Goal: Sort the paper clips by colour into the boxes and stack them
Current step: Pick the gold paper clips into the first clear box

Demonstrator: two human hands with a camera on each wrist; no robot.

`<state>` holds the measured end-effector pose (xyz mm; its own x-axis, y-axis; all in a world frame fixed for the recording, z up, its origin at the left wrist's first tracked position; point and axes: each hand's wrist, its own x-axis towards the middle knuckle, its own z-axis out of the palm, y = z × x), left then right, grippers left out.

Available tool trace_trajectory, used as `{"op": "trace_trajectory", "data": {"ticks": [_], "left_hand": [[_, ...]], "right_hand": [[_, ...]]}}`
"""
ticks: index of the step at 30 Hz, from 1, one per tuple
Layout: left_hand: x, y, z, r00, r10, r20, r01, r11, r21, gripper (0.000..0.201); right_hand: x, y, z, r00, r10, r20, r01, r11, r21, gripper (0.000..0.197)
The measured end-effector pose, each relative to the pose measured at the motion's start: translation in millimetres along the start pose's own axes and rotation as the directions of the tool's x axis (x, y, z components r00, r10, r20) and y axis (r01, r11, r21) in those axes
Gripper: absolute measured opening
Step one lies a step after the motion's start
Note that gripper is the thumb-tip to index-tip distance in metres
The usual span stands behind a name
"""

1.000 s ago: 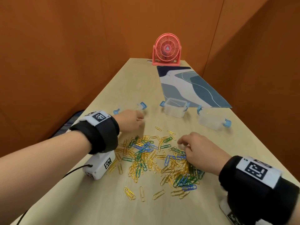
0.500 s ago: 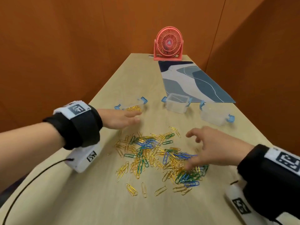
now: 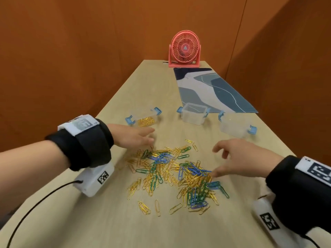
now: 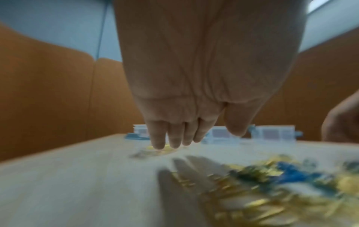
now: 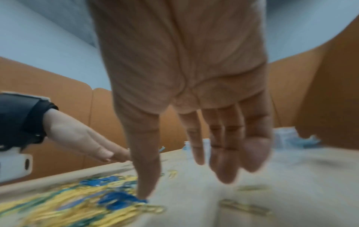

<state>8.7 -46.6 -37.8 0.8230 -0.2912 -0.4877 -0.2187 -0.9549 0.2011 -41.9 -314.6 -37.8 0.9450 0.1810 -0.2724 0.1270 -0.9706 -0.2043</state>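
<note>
A heap of gold, blue and green paper clips [image 3: 172,172] lies spread on the wooden table [image 3: 107,221]. Beyond it stand three clear boxes with blue clasps: the left box [image 3: 145,120] holds gold clips, the middle box [image 3: 193,116] and the right box [image 3: 234,127] look empty. My left hand [image 3: 136,136] reaches flat, fingers straight, over the heap's far left edge. My right hand [image 3: 231,161] hovers spread at the heap's right side, its thumb tip touching blue clips [image 5: 120,199]. In the left wrist view the left fingers [image 4: 170,138] point down at the table, holding nothing.
A pink desk fan [image 3: 184,49] stands at the table's far end, with a blue patterned mat [image 3: 211,90] in front of it. Orange partition walls [image 3: 53,59] close in both sides. A black cable [image 3: 35,203] trails from my left wrist unit.
My left hand went from curled near the left box to flat with straight fingers at the heap's edge. My right hand opened from a curled pose and spread over the clips.
</note>
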Motion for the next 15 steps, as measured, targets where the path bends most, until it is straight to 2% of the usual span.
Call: {"op": "trace_trajectory", "data": {"ticks": [3, 5, 8, 11, 13, 15], "left_hand": [[8.2, -6.9, 2.3, 0.998, -0.056, -0.009, 0.056, 0.997, 0.048, 0.049], [13.8, -0.2, 7.3, 0.999, -0.036, -0.026, 0.037, 0.998, 0.052, 0.039], [13.8, 18.2, 17.7, 0.996, 0.057, 0.064, -0.063, 0.994, 0.091, 0.065], [0.5, 26.3, 20.2, 0.97, 0.176, 0.17, -0.182, 0.983, 0.022, 0.064], [-14.5, 20.0, 14.8, 0.979, 0.172, 0.109, -0.17, 0.985, -0.028, 0.066], [-26.1, 4.9, 8.9, 0.992, 0.117, -0.055, -0.115, 0.993, 0.027, 0.08]], "right_hand": [[-0.4, 17.3, -8.9, 0.986, 0.166, -0.005, -0.165, 0.977, -0.137, 0.055], [0.0, 24.4, -7.9, 0.981, 0.19, 0.029, -0.182, 0.968, -0.173, 0.045], [2.0, 25.2, -1.2, 0.995, 0.091, 0.036, -0.084, 0.985, -0.148, 0.041], [0.5, 13.1, 6.1, 0.996, -0.073, 0.059, 0.073, 0.997, 0.004, 0.041], [-3.0, 5.0, 8.3, 0.984, -0.16, 0.083, 0.147, 0.979, 0.145, 0.044], [-6.6, 0.5, 8.2, 0.976, -0.191, 0.101, 0.167, 0.964, 0.205, 0.061]]}}
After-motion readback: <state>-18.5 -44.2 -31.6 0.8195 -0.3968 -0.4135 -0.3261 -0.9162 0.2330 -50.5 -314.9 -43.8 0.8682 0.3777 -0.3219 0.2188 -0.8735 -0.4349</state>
